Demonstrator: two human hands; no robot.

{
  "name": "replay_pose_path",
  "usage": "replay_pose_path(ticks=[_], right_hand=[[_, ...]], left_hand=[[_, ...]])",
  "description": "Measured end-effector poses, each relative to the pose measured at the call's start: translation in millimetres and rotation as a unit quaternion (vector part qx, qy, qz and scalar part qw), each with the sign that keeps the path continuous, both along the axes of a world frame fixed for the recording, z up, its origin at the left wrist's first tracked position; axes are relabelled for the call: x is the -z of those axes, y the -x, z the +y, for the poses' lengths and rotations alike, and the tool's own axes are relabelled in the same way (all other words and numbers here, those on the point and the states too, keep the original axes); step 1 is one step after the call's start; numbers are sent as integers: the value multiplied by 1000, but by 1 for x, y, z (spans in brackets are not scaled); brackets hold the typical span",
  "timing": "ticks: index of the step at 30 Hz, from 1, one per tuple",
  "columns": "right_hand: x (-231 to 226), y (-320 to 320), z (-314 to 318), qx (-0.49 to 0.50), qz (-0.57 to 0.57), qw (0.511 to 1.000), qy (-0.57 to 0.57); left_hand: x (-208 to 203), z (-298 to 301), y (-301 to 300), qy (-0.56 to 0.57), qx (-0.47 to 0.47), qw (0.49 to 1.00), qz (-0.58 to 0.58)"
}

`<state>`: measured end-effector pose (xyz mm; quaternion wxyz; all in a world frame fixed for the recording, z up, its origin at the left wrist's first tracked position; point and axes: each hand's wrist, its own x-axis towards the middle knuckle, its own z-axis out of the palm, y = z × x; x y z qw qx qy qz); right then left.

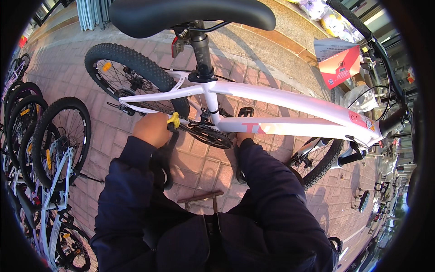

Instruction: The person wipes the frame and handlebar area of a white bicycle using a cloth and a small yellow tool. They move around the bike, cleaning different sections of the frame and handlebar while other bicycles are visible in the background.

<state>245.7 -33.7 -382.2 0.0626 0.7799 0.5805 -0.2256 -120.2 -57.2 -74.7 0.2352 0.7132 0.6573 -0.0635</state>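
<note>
A white-pink bicycle frame (276, 94) stands across in front of me, its black saddle (190, 16) at the top and its rear wheel (149, 63) to the left. My left hand (151, 130) is closed in a fist beside the chain stays, around a small yellow-topped thing (173, 119) whose kind I cannot make out. Behind the lower frame tube, next to the chainring (214, 138), is my right hand (245, 136); its fingers are mostly hidden. One black pedal (246, 112) shows beyond the tube. The front wheel (333, 161) is partly covered by my right sleeve.
Several bicycles (63, 136) stand close together on the left. A low stool-like frame (201, 197) is on the brick paving (235, 72) between my legs. Red and grey cards (340, 67) hang by the handlebar (387, 72). Stone steps (267, 45) lie beyond.
</note>
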Motion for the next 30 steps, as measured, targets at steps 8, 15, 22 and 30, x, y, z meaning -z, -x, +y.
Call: replay_pose_path(ticks=[8, 15, 22, 30], right_hand=[[-52, -33, -16, -186, -131, 972, 52], [-143, 62, -4, -454, -156, 807, 345], [-298, 33, -19, -470, 44, 872, 126], [-293, 102, -39, -292, 99, 944, -116]], left_hand=[[7, 2, -3, 1, -23, 998, 53], [2, 4, -5, -85, -26, 996, -10], [-14, -2, 6, -177, -53, 977, -103], [-17, -9, 8, -222, -63, 962, -147]])
